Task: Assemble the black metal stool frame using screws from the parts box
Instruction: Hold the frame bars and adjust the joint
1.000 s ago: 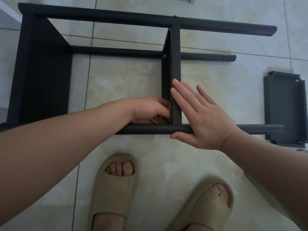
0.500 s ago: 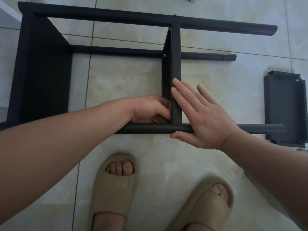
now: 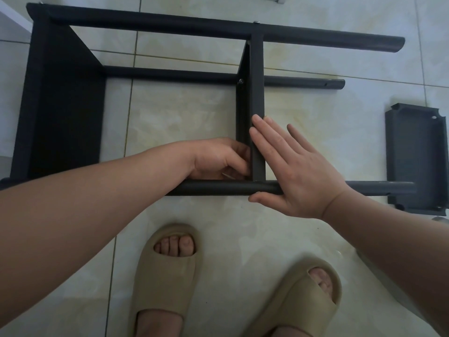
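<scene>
Glossy tile floor [image 3: 182, 113] under matte tubular stool frame [image 3: 218, 25]

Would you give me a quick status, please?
Right hand flat against crossbar. Left hand curled at the joint, grip unclear. Stool frame on floor; loose panel off right.

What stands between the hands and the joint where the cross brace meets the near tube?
Nothing visible. The left hand sits in the inner corner of that joint, and the right hand lies flat against the cross brace and near tube. Whether the left holds anything is hidden.
</scene>
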Tool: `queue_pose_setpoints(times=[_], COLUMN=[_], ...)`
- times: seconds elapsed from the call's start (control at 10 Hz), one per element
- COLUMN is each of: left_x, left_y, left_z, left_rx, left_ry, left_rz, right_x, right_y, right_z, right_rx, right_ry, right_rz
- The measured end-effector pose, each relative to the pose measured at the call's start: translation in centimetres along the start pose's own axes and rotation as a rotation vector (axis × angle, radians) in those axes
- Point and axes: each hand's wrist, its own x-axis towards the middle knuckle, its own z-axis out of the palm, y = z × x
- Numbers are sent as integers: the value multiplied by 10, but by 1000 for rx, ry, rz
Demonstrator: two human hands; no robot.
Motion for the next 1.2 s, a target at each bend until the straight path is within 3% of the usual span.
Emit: queue_pose_setpoints(times=[0.2, 0.5, 0.7, 0.9, 1.2], left_x=[3, 1, -1, 1, -1], left_y=[-5, -3, -2, -4, -2], left_z=[-1, 0, 1, -2, -2], left_rx=[219, 96, 58, 282, -12], left_ry=[58, 70, -32, 61, -85], left_rz=[-20, -53, -48, -29, -42], right_x=[0, 0, 0, 0, 0], right_y=[0, 0, -1, -1, -1], right_z=[0, -1, -2, -2, -2], right_rx=[7, 6, 6, 6, 12], right_ry=[5, -2, -13, -8, -9], right_rz=[-1, 2, 5, 3, 6])
